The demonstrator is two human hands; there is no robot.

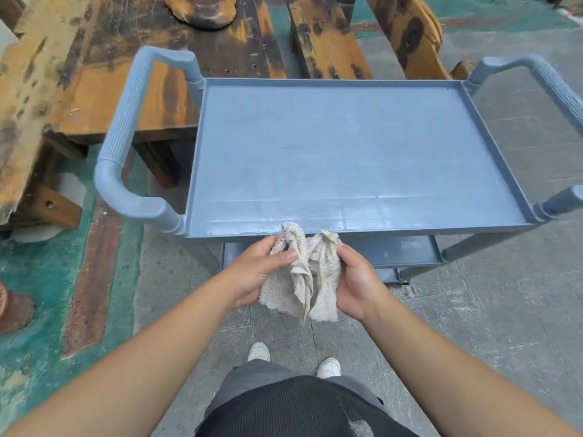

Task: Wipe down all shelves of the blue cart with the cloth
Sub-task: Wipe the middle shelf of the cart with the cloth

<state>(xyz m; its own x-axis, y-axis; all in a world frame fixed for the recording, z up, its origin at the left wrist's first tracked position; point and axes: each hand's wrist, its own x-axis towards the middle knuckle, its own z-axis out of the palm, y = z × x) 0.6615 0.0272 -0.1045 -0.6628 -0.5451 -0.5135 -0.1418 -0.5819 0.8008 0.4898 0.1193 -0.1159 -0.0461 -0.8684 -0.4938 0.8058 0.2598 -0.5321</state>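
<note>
The blue cart (347, 152) stands in front of me, its flat top shelf bare, with pale streaks near the front rim. A lower shelf (400, 250) shows under the front edge. A crumpled beige cloth (307, 279) hangs between my hands just in front of the cart's near rim. My left hand (258, 272) grips the cloth's left side, thumb over it. My right hand (356, 282) holds the right side with fingers curled behind it.
Worn wooden benches (126, 74) stand to the left and behind the cart. Ribbed handles (126, 121) flank the cart on both sides. Grey concrete floor (504, 294) lies to the right; my white shoes (258, 351) are below the hands.
</note>
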